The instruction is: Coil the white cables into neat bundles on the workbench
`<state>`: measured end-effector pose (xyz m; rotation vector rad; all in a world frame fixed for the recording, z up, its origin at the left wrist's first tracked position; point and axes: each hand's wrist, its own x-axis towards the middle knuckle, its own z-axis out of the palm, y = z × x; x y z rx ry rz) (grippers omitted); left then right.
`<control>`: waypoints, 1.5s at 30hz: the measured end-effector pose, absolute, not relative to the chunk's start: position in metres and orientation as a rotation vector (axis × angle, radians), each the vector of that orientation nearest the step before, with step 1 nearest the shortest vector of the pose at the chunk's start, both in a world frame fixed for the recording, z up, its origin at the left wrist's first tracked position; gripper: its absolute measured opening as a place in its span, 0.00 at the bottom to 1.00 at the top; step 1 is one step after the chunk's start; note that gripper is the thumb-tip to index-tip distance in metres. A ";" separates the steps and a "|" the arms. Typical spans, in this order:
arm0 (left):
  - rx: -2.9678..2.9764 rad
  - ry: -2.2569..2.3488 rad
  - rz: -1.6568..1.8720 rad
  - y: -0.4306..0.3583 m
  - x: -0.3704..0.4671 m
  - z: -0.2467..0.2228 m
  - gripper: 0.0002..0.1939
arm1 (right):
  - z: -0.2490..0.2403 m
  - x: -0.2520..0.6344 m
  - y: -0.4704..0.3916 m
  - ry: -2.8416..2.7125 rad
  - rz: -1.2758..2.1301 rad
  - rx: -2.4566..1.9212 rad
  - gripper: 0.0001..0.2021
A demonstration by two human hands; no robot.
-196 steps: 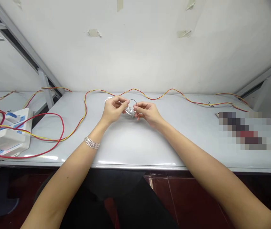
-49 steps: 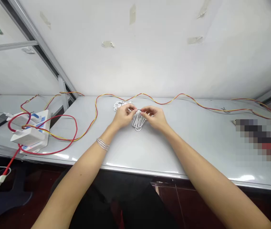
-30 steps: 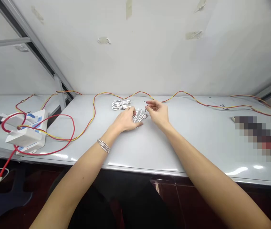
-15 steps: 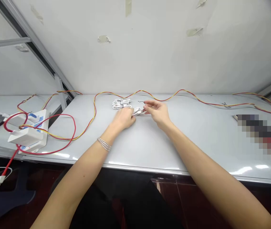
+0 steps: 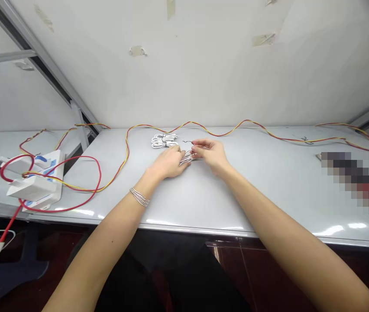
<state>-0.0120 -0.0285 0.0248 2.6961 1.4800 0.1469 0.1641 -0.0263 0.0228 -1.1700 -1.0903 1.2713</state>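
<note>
My left hand is closed on the left part of a bundled white cable on the grey table. My right hand pinches a thin black tie at the bundle's right side, thumb and forefinger together. One wavy end of the tie sticks out to the left, above the bundle. Just behind my left hand lies a second coiled white cable, tied round its middle with black.
A white power strip with plugged-in adapters and looped red cable is at the left. A red-and-yellow wire runs along the back wall. Short black ties and a blurred-out item lie at the right.
My left hand's fingers have shifted slightly right along the bundle, and my right hand has moved a little left, closer to it. The view has shifted slightly.
</note>
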 end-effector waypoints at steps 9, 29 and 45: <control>2.675 1.670 -0.010 -0.043 0.012 0.034 0.21 | 0.023 0.162 -0.028 -1.055 1.294 -1.061 0.11; 1.474 1.044 0.940 -0.022 -0.001 0.019 0.12 | 0.020 0.160 -0.029 -1.222 1.194 -0.974 0.10; 1.218 0.714 1.057 -0.018 -0.004 0.023 0.11 | 0.026 0.161 -0.034 -1.062 1.320 -1.101 0.16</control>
